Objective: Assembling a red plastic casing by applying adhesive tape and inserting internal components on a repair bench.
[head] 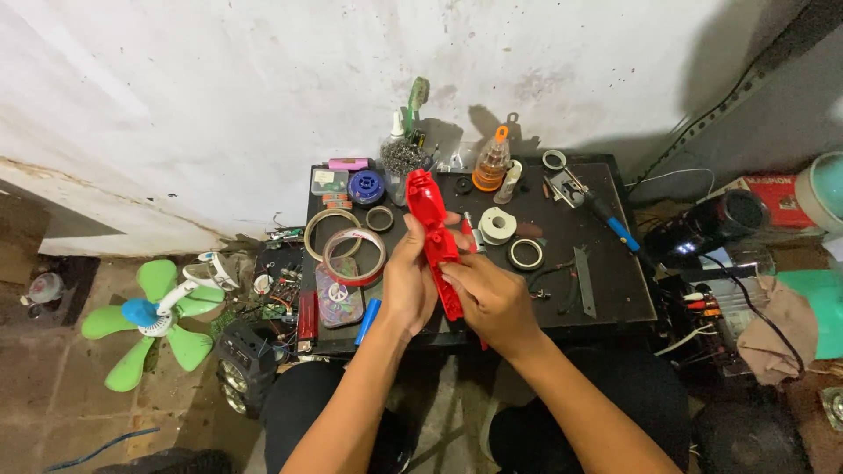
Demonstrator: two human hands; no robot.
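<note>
A long red plastic housing (432, 228) is held upright-tilted over a small black table (615, 281). My left hand (407, 285) grips its left side near the middle. My right hand (492, 298) grips its lower end from the right. Both hands sit close together above the table's front edge. My knees show below the table.
Tape rolls (354, 254) lie left of my hands, white tape (498, 225) and a ring (526, 254) to the right. Bottles (491, 161) and small boxes line the back. A blue-handled tool (606, 215) lies at right. A green fan blade (154, 320) lies on the floor left.
</note>
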